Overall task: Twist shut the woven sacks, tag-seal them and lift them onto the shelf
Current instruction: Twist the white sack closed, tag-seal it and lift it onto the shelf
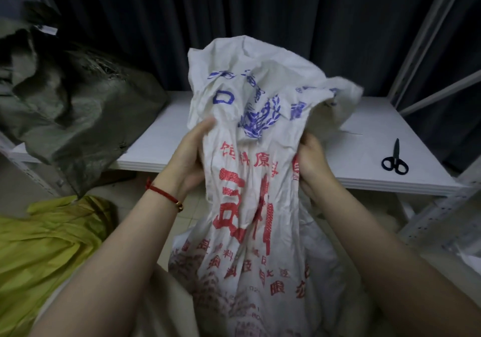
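Fingers point(205, 128) of the left hand point(190, 157) and of the right hand point(313, 166) curl round the neck of the white sack point(250, 206), gripping it from either side. The sack rises upright just in front of the shelf point(364, 159), long axis vertical, loose mouth flaring upward above the shelf's front edge. Its woven cloth looks soft, crinkly and probably slick. The gathered neck below the mouth seems the best hold for twisting.
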